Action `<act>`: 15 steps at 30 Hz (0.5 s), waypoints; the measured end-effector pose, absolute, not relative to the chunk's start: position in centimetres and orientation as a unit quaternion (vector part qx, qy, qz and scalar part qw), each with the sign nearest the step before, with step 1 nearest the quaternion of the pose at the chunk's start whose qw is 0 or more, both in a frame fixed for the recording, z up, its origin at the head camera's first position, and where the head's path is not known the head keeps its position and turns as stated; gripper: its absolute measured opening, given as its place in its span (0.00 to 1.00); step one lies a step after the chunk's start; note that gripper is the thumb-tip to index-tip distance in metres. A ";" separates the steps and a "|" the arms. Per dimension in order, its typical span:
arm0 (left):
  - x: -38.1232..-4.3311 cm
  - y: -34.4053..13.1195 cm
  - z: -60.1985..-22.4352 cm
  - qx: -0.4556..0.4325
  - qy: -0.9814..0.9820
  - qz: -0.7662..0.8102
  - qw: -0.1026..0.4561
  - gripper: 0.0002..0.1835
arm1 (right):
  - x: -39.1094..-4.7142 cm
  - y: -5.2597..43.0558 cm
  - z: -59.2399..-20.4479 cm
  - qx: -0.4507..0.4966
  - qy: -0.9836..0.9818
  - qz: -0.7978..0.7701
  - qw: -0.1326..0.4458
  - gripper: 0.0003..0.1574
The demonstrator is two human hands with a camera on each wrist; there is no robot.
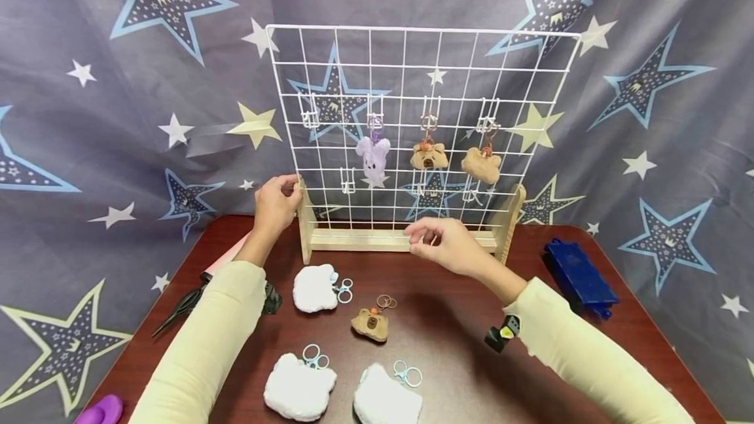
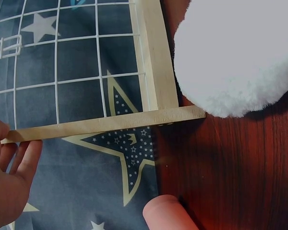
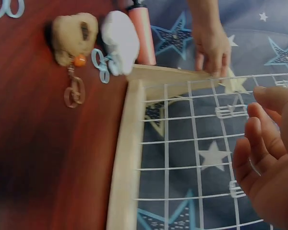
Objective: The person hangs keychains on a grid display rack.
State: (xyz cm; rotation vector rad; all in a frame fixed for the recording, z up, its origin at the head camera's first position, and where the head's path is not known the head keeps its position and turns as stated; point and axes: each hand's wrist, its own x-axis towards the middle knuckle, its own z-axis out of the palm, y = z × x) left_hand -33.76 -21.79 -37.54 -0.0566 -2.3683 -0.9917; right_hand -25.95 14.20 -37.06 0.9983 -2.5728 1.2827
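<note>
A white wire grid rack point(image 1: 404, 65) stands upright in a wooden base. At its left side, my left hand point(image 1: 277, 205) holds the top of the wooden post point(image 2: 81, 127) between thumb and fingers. My right hand point(image 1: 444, 244) hovers in front of the rack's lower part, its fingers loosely bent and nothing in them. From hooks on the grid hang a purple plush keychain point(image 1: 374, 159), a brown plush bear-like keychain point(image 1: 429, 156) and a tan plush keychain point(image 1: 482, 165) showing a plain side. Other white hooks point(image 1: 348, 182) carry nothing.
On the dark red table lie a brown plush keychain point(image 1: 371, 324) and white fluffy keychains point(image 1: 300, 388) with blue rings. A blue case point(image 1: 580, 277) lies at right. Black-handled scissors point(image 1: 179, 309) and a pink cylinder point(image 2: 168, 213) are at left, a purple object point(image 1: 101, 411) at the front left.
</note>
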 end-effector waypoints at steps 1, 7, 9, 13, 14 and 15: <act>-33.8 -21.8 -37.6 -0.021 -0.885 -0.370 0.282 0.16 | -25.7 14.3 -37.4 0.331 -0.843 0.422 0.043 0.15; -33.8 -21.9 -37.6 -0.024 -0.884 -0.372 0.282 0.16 | -24.5 14.7 -40.0 0.350 -0.827 0.441 0.008 0.14; -33.8 -21.9 -37.6 -0.025 -0.883 -0.374 0.282 0.16 | -24.1 14.9 -40.9 0.352 -0.825 0.442 -0.006 0.13; -33.8 -21.9 -37.6 -0.023 -0.881 -0.378 0.283 0.16 | -23.2 15.2 -42.4 0.353 -0.831 0.429 -0.037 0.12; -33.8 -21.9 -37.6 -0.024 -0.881 -0.378 0.283 0.16 | -22.9 15.2 -42.7 0.353 -0.831 0.427 -0.045 0.12; -33.9 -21.9 -37.6 -0.024 -0.881 -0.378 0.284 0.16 | -22.7 15.3 -43.0 0.351 -0.832 0.426 -0.052 0.12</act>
